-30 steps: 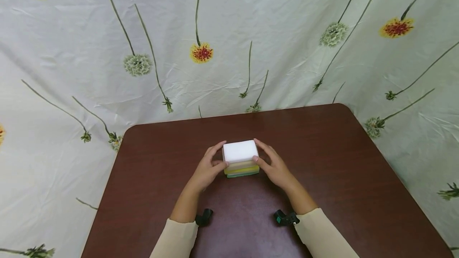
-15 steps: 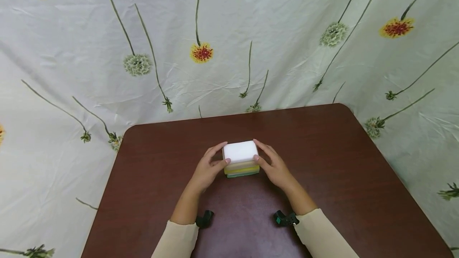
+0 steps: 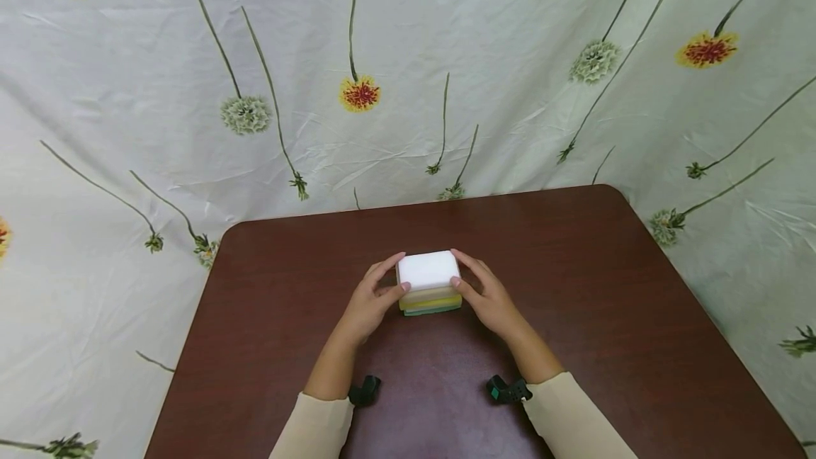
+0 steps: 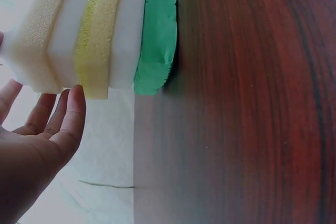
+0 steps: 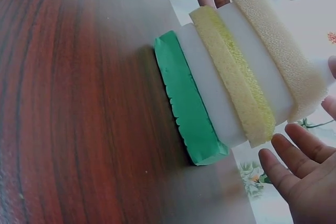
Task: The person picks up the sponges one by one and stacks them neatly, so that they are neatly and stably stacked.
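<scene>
A stack of blocks stands on the table. At its top, in the head view, lies a smooth white sponge (image 3: 428, 271). Below it come a beige porous sponge (image 4: 42, 40), another white block, a yellow sponge (image 5: 231, 72), a further white block and a green-wrapped block (image 4: 157, 30) at the bottom. My left hand (image 3: 367, 304) holds the top white sponge by its left corners, thumb in front and index finger behind. From the right side, my right hand (image 3: 492, 304) grips it likewise. The other fingers sit beside the stack's sides, some close to the beige and yellow sponges.
The brown wooden table (image 3: 280, 346) has rounded far corners. Behind it hangs a pale cloth (image 3: 408, 34) printed with flowers. Black wrist straps (image 3: 508, 389) show at both forearms, near the beige sleeves (image 3: 583, 416).
My left thumb has shifted slightly up and inward at the front corner of the top white sponge. That sponge appears settled slightly nearer to me. Otherwise the hands and stack keep their places.
</scene>
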`<action>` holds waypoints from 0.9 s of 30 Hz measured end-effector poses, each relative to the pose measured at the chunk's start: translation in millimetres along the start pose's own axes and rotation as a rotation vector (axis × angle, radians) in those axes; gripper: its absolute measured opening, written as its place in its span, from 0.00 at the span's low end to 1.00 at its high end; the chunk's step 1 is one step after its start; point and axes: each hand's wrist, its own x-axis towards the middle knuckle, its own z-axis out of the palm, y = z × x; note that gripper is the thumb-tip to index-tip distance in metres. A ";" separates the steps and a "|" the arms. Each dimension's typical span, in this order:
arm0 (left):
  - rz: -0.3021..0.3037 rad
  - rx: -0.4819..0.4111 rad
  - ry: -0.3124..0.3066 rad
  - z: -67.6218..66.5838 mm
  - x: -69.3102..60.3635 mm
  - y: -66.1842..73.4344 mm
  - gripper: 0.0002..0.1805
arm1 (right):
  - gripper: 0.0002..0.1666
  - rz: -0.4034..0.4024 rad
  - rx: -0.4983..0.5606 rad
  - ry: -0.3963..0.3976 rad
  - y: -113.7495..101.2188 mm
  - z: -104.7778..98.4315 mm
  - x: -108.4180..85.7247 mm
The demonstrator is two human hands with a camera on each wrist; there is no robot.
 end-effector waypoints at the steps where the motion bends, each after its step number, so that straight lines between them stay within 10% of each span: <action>1: 0.003 0.004 0.000 -0.2 0.1 0.4 0.32 | 0.33 -0.004 0.003 0.000 -0.2 -0.1 0.7; 20: 0.099 -0.023 0.116 -11.6 0.8 14.7 0.27 | 0.31 -0.088 0.064 0.050 -0.6 -10.5 8.2; 27: 0.180 -0.032 0.202 -19.6 -4.7 22.6 0.19 | 0.27 -0.090 0.015 0.073 -31.8 -17.6 4.4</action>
